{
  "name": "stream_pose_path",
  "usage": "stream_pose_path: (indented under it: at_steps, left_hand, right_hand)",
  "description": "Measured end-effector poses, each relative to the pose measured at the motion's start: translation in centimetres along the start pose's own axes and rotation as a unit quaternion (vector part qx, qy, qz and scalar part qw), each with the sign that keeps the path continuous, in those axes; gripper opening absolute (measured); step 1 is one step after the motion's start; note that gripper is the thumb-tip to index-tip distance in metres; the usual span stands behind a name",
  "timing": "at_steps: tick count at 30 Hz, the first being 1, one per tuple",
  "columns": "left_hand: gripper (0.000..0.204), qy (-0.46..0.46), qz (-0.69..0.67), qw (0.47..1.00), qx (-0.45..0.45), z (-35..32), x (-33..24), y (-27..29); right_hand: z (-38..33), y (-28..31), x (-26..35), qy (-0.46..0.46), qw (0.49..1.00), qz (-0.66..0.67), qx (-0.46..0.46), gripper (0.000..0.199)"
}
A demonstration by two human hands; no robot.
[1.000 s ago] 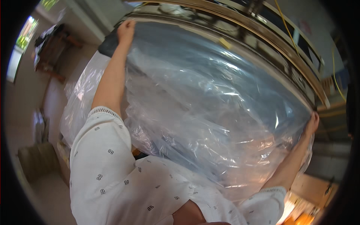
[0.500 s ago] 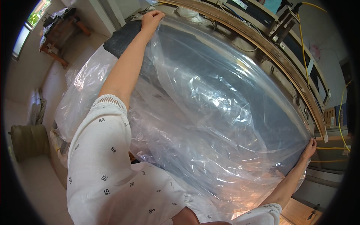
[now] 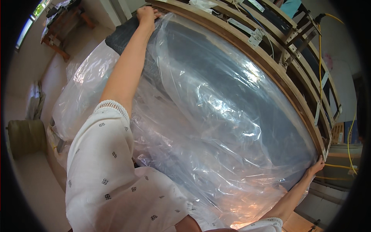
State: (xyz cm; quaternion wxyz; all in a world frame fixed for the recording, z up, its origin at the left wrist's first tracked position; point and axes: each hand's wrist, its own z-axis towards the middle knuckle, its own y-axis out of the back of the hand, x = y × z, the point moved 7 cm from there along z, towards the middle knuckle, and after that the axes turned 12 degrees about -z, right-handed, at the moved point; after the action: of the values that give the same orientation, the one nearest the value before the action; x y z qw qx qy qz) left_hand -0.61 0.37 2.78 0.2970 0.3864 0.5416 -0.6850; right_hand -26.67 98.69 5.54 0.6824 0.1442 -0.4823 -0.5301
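A large clear plastic sheet [image 3: 185,127], wrinkled and shiny, lies spread over a dark surface. My left hand [image 3: 146,16], arm stretched far out, is closed at the sheet's far left corner, beside the end of a long wooden bar [image 3: 247,47]. At the right my right hand [image 3: 318,166] is closed on the sheet's other corner, just below the bar's right end. The sheet's far edge runs taut between both hands and lies against the bar. Fingertips of both hands are partly hidden.
Behind the bar stands a wooden frame with metal brackets [image 3: 255,38] and yellow cords [image 3: 320,73]. Dark material [image 3: 121,38] sticks out at the left. Farther left are a wooden table [image 3: 58,42] and an olive padded seat [image 3: 27,137].
The wooden bar and its frame have come nearer, closing the gap to the sheet's far edge. My left hand has shifted slightly left, my right hand slightly nearer to me.
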Motion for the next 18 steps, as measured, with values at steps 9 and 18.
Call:
stream_pose_path:
  at_steps: [9, 18]
  left_hand:
    - [0.016, -0.158, 0.078, 0.982, -0.069, 0.8, -2.8, 2.0]
    - [0.055, -0.16, 0.623, 0.74, 0.196, -5.1, -1.4, -5.1]
  right_hand:
    - [-0.7, -0.4, 2.0, -0.012, 0.98, 0.19, 0.054, 0.046]
    - [0.6, 0.1, -3.7, -0.083, 0.962, 0.136, 0.222, 0.046]
